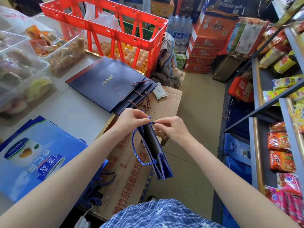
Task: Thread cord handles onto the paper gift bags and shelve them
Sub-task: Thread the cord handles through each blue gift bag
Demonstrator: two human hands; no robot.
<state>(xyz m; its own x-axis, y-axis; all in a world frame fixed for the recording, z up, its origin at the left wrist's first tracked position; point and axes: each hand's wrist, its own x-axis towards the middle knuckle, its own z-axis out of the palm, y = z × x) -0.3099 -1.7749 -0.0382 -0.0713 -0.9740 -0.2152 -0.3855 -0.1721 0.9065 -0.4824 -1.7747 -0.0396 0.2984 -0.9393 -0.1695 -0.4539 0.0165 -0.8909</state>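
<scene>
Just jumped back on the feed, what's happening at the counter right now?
A person is holding a folded blue gift bag upright in front of them, both hands at its top edge. The left hand and right hand each pinch the blue cord near the top, apparently threading its end. One loop of cord already hangs down the bag's side. A stack of dark navy bags lies flat on the counter, beside a red crate with eggs.

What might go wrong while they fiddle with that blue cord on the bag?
The blue cord is only pinched at its tip between the left hand and right hand, so it might slip out. The folded blue bag hangs in the air over the floor and could drop.
</scene>
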